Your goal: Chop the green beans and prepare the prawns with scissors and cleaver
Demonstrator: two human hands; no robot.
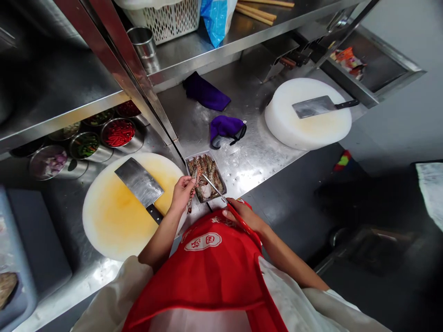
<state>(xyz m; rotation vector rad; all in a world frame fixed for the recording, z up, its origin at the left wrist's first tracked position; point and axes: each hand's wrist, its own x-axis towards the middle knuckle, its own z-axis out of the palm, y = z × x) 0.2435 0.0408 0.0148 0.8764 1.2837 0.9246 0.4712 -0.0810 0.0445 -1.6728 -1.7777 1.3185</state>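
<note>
Left hand (183,192), frame centre: thumb and fingers pinched on one shrimp (190,203) by the tray's (218,172) left edge. Pinch probably leaves its front end clear of the fingers. Right hand (246,214), just right: curled round red-handled scissors (244,223), blades angled up-left over the tray; tip contact unclear. Shrimp-filled tray sits mid-frame on the counter (238,170), likely for short reach.

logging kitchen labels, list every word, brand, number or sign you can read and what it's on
Nothing reads clearly enough to quote.
Red apron: white characters in an oval, others above; too small and blurred to read.
Blue-and-white plastic bag: no legible lettering.
Orange packet, upper right: any print too blurred.
Scissors: no legible marking.
</note>
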